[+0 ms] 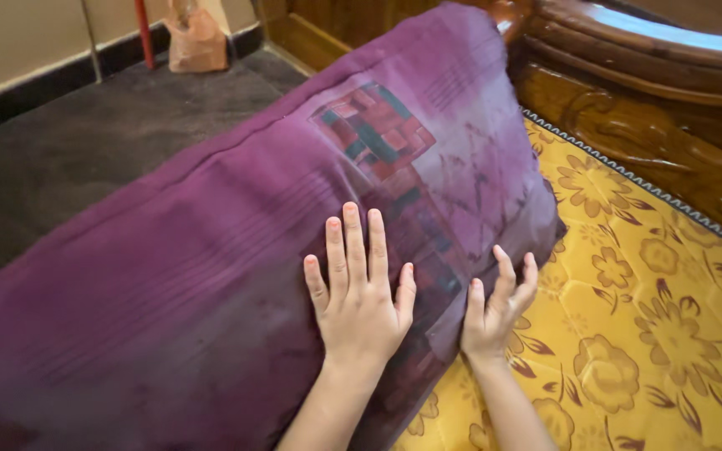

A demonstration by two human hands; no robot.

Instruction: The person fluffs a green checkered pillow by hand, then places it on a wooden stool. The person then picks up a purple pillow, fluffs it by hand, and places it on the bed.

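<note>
A large purple pillow (211, 250) with a patch of red and teal squares lies across a yellow flowered mattress (645, 334). My left hand (359, 296) rests flat on the pillow's top face, fingers spread and pointing away from me. My right hand (495, 309) presses against the pillow's lower right edge, where it meets the mattress, fingers apart. Neither hand grips anything.
A carved dark wooden headboard (653, 108) runs along the far right of the mattress. Left of the bed is a dark floor (68, 142), a pale wall, a red stick (144, 33) and a tan bag (196, 38) at the back.
</note>
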